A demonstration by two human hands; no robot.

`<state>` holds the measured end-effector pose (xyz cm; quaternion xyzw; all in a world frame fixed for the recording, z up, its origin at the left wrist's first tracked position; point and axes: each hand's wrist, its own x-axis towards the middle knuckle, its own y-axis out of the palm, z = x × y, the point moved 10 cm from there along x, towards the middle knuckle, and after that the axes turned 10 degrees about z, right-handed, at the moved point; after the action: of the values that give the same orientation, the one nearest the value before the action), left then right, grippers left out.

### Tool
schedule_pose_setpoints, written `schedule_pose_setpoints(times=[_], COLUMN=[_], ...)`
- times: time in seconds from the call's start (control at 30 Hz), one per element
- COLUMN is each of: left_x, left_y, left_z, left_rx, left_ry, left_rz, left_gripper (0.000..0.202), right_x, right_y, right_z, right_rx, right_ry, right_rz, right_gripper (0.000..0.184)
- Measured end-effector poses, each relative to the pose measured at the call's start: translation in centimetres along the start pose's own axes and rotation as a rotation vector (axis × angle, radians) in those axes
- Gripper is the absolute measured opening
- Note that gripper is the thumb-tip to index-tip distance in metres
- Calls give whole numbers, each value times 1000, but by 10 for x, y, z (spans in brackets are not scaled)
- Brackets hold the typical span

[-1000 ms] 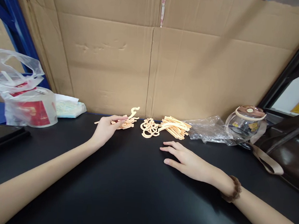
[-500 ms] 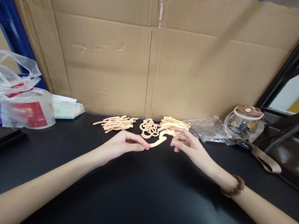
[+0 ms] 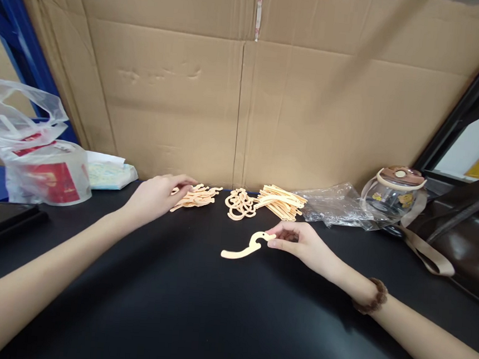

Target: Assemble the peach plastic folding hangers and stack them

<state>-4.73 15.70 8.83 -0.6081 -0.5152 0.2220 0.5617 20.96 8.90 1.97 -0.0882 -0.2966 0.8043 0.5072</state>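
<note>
My right hand (image 3: 295,241) pinches the tip of a flat, cream, hook-shaped piece (image 3: 239,253) between thumb and fingers. The piece has a small dark dot near the pinched end, and its long curved tail points left above the black table. At the left, my left hand (image 3: 160,194) reaches over a pile of curved cream strips (image 3: 199,197), fingers stretched out and thumb apart from them. Its fingertips hide part of that pile; I cannot tell whether they touch a strip. Between the hands, farther back, lies a small heap of cream ring-like pieces (image 3: 240,204).
A stack of straight cream sticks (image 3: 281,201) lies right of the rings, beside a crumpled clear plastic bag (image 3: 333,204). Farther right are a clear jar (image 3: 393,196) and a dark bag (image 3: 469,238). A bagged tub (image 3: 55,177) and black device (image 3: 3,226) stand left.
My left hand has let go of the hook-shaped piece and moved left to the strip pile. My right hand now holds the piece, which sits lower and nearer.
</note>
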Motion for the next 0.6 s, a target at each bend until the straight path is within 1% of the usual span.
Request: schedule_pose_setpoints(times=[0.03,0.1,0.17,0.27,0.4,0.6], left_x=[2,7,11,16,16,11], left_y=[-2,9,26,41,41,38], left_z=[6,14,17,20,16,3], left_rx=[101,210,264,295,332,374], left_ry=[9,49,103,134,161,203], left_rz=[-37,13,87,119,98,68], left_gripper=[46,50,52,51,47,42], right_x=[0,1,1,1,0,-2], right_y=[3,7,12,16,22,26], right_z=[0,1,2,5,10,15], right_rx=[-8,-34,-64,-139,-242,-285], right_ry=[1,-1,-16,-42,-77,-115], right_rz=[14,38,59,85,117,139], right_gripper=[25,24,22,18,15,16])
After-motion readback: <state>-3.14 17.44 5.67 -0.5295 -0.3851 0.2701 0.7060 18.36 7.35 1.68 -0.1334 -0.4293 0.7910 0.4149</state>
